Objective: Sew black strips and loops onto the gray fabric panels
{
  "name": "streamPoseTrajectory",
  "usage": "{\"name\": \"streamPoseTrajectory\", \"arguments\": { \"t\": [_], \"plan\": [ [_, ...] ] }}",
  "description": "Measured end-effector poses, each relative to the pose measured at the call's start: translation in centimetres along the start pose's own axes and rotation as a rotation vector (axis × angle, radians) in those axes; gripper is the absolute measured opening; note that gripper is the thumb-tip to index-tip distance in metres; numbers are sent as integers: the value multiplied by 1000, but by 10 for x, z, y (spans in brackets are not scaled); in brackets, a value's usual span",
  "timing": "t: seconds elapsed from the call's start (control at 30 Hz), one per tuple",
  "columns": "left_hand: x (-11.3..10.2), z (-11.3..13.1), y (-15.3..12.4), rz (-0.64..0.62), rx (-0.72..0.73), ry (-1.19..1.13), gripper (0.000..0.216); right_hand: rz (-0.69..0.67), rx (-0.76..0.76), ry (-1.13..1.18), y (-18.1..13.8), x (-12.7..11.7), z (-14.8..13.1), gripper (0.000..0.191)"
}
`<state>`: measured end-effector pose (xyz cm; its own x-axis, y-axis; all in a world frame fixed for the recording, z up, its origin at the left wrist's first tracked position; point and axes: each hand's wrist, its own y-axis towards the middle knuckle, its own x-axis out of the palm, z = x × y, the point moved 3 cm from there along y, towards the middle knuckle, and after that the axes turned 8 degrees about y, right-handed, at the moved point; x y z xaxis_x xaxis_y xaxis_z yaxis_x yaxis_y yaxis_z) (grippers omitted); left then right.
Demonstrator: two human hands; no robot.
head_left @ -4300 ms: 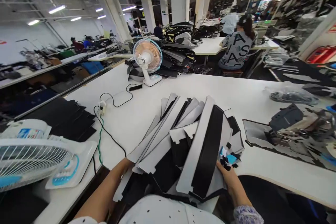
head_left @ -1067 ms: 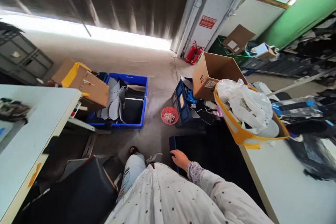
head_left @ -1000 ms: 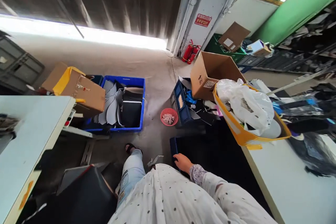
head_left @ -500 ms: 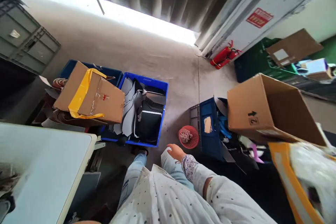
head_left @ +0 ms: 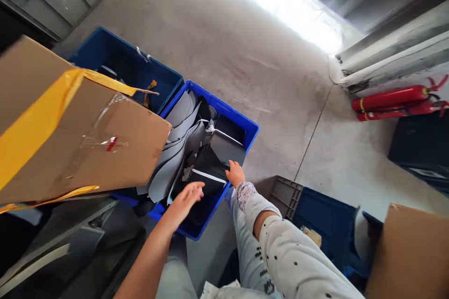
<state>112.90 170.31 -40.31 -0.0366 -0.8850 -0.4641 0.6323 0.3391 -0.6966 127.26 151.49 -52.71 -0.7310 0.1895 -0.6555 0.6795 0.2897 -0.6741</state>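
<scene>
A bright blue crate [head_left: 224, 108] stands on the floor in front of me. Curved grey sheets [head_left: 166, 173] fill its left side. On its right side are stacked black sheets [head_left: 207, 187], with white bands across them. Over the near part of the crate reaches my left hand [head_left: 189, 196], fingers stretched out and nothing in them. My right hand [head_left: 235, 173] is at the crate's right rim, beside the black sheets. Its fingers are apart and it holds nothing; whether the fingertips touch the sheets I cannot tell.
A cardboard box [head_left: 122, 149] with a yellow strap sits at the left, beside a dark blue crate [head_left: 105, 49]. At the right are another blue crate [head_left: 326, 205] and a cardboard box [head_left: 410, 252]. Red fire extinguishers [head_left: 389, 99] lie near the wall. A grey crate [head_left: 66, 2] is at upper left.
The view has turned and come closer to the bright blue crate. My left hand has come into view over it, and my right hand has moved forward to its rim.
</scene>
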Motion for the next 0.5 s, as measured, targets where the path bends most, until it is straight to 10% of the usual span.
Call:
{"name": "streamPoseTrajectory", "arguments": {
  "t": [0.3, 0.5],
  "plan": [
    [61, 36, 260, -97, -218, 341, 68, -28, -129, -24, 73, 0, 59, 69],
    [89, 55, 305, -89, -281, 452, 71, 17, -136, 63, 73, 6, 70, 64]
  ]
}}
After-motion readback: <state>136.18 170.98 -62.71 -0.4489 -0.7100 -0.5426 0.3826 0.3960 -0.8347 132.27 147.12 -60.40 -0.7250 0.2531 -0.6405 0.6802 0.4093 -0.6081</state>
